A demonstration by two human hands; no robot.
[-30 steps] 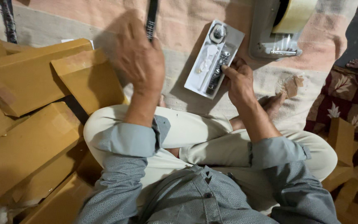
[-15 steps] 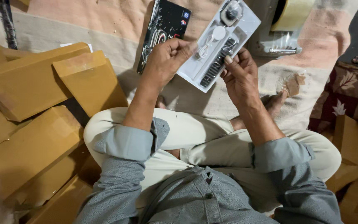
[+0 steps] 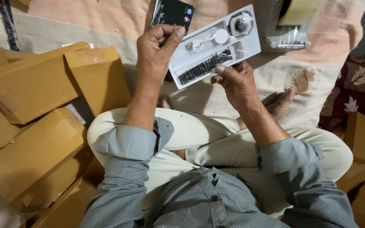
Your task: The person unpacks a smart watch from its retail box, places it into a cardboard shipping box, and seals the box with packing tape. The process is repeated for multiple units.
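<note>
Seated cross-legged, a person's left hand (image 3: pixel 159 46) pinches a black box (image 3: pixel 173 12) at twelve o'clock while the right hand (image 3: pixel 235 82) grips a white tray (image 3: pixel 250 42) at one o'clock; brown envelopes (image 3: pixel 34 88) lie at nine.

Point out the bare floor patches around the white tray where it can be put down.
Bare mat lies between the brown envelopes and the black box. Another patch sits between the white tray and the person's foot. The left side is crowded with envelopes; the tape dispenser fills the top right.
</note>
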